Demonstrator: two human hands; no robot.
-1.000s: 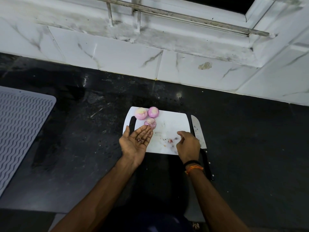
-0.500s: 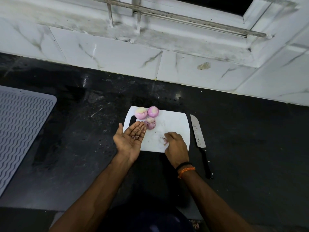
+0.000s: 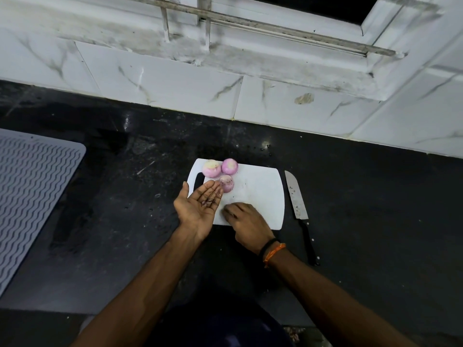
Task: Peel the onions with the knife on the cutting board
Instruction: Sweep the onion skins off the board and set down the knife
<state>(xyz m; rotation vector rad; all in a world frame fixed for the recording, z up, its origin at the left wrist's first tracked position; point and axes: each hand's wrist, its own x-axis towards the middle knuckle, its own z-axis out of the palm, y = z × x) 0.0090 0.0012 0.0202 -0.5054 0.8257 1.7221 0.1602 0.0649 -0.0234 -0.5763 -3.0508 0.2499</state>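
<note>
Onions sit in a tight cluster at the far left corner of the white cutting board (image 3: 258,186): I count three, a pale one (image 3: 211,168) nearest the board's handle slot, a pink one (image 3: 229,166) touching it on the right, and a third (image 3: 226,183) just in front of the pair. All three look skinless, smooth and pinkish white. My left hand (image 3: 198,209) lies palm up over the board's near left edge, its fingers straight and together, the fingertips reaching up to the third onion; whether they touch it I cannot tell. A few small purple peel scraps (image 3: 207,202) rest in that open palm. My right hand (image 3: 246,222) is palm down on the near edge of the board, just beside the left one, with its fingers curled toward the board surface; whether they pinch anything I cannot tell, since the fingertips are blurred and turned away from me. A black band and an orange thread (image 3: 273,250) circle the right wrist. The knife (image 3: 299,214) lies flat on the black tabletop (image 3: 375,209) just off the board's right edge, blade pointing away from me, black handle toward me, with neither hand touching it. A grey ribbed mat (image 3: 30,196) lies at the far left of the tabletop, well apart from the board, and white marbled tiles (image 3: 162,83) run along the back.
</note>
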